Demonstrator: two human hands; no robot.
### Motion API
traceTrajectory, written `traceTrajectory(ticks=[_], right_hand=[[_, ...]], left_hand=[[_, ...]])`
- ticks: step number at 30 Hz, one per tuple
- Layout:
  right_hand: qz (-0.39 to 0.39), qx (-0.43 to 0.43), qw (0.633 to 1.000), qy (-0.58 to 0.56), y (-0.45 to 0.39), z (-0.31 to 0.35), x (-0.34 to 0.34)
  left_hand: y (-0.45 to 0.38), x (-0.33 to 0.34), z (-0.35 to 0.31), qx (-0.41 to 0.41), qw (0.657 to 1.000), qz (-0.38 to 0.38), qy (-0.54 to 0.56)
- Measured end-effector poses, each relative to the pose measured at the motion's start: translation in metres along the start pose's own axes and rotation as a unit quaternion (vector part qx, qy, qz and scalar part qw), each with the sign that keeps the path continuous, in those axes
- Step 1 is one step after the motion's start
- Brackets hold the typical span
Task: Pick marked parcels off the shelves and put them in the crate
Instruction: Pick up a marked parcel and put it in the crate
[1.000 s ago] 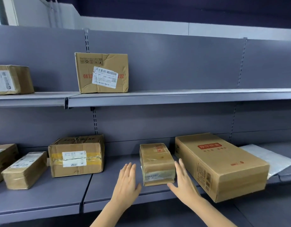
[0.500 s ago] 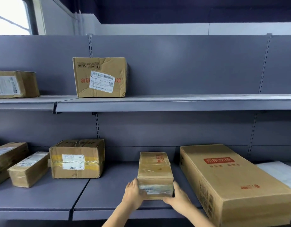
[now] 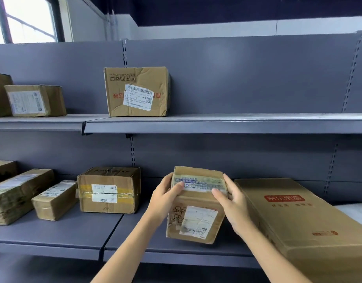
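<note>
A small brown cardboard parcel (image 3: 196, 209) is lifted and tipped up over the lower shelf (image 3: 74, 237), so its underside with a white label and dark handwriting faces me. My left hand (image 3: 165, 199) grips its left side with the thumb on the taped upper face. My right hand (image 3: 231, 203) grips the right side the same way. No crate is in view.
A long flat carton with red print (image 3: 298, 223) lies right of the parcel, close to my right wrist. A taped box (image 3: 109, 190) and several smaller parcels sit to the left. The upper shelf (image 3: 216, 121) carries a dented labelled box (image 3: 137, 91) and another box (image 3: 35, 100).
Both hands closed on the small parcel, raised it off the lower shelf and tipped it toward me, showing its labelled underside. The view has moved closer.
</note>
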State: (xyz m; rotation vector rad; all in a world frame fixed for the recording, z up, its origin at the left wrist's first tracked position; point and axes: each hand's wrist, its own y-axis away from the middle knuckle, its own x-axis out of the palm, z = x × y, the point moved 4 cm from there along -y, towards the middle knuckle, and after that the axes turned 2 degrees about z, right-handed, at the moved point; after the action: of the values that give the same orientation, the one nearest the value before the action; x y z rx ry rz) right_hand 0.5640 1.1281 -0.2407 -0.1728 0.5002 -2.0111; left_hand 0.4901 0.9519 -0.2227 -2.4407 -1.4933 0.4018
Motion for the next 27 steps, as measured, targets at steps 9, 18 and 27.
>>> traceTrajectory(ticks=[9,18,27], right_hand=[[0.110,0.114,0.983,0.092,-0.004,-0.026,0.023],[0.230,-0.006,0.831,0.507,-0.010,-0.013,0.020],[0.199,0.000,0.841,0.502,-0.008,-0.012,0.025]], left_hand=[[0.001,-0.004,0.051,-0.145,0.988,-0.036,-0.029],[0.041,0.006,0.117,-0.183,0.976,0.005,-0.121],[0.086,0.008,0.180,-0.265,0.925,-0.209,-0.172]])
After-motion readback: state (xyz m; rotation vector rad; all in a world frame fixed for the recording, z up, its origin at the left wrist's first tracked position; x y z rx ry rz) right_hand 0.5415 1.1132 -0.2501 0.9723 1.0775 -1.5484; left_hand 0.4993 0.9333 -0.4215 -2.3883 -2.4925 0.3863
